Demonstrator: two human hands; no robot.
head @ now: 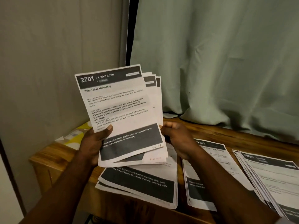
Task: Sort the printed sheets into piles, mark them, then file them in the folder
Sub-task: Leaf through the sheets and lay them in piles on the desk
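Sorting appears to be the step in hand, since no marks, pen or folder are showing. A pale green fabric curtain [226,62] is hanging across twelve to three o'clock. Below it a brown wooden table [242,136] is carrying three piles of sheets. The first flat pile of white black-banded sheets [137,183] is lying at six o'clock. The second pile of the same sheets [196,191] is sitting just beside it at five o'clock, and the third, slightly fanned pile [275,175] is resting at four o'clock.

One stack of white printed paper sheets [119,110] is being held upright above the first pile, and its top page is reading "2701 Living Room". At least four edges are fanning out behind it, but an exact count cannot be made.

Two hands are working. The left hand [95,141] is gripping the stack's lower left, thumb pressing the front. The right hand [176,136] is pinching its right edge.

One yellow-and-white patterned packet [76,135] is lying at nine o'clock.

The next move is probably calling for peeling off the top page and matching its heading to a pile.
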